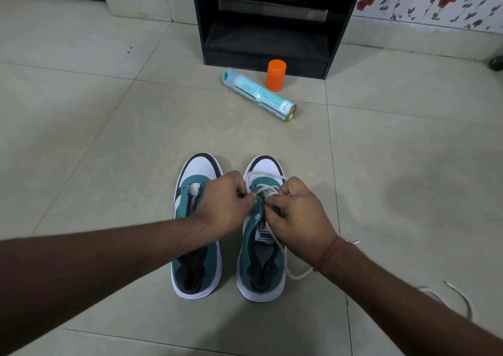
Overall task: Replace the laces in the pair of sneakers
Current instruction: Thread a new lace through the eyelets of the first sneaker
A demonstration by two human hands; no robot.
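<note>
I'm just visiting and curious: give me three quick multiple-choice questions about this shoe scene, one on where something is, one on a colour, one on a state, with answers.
1. Where does the spray can lie?
A. inside a sneaker
B. on the floor beside the orange cap
C. on the black shelf

2. What colour is the lace being threaded?
A. white
B. black
C. red

3. What state is the left sneaker in?
A. fully laced
B. unlaced
C. upside down

Answers: B, it rests on its side near the cap; A, white cord crosses the right sneaker; B, its eyelets show no lace.
</note>
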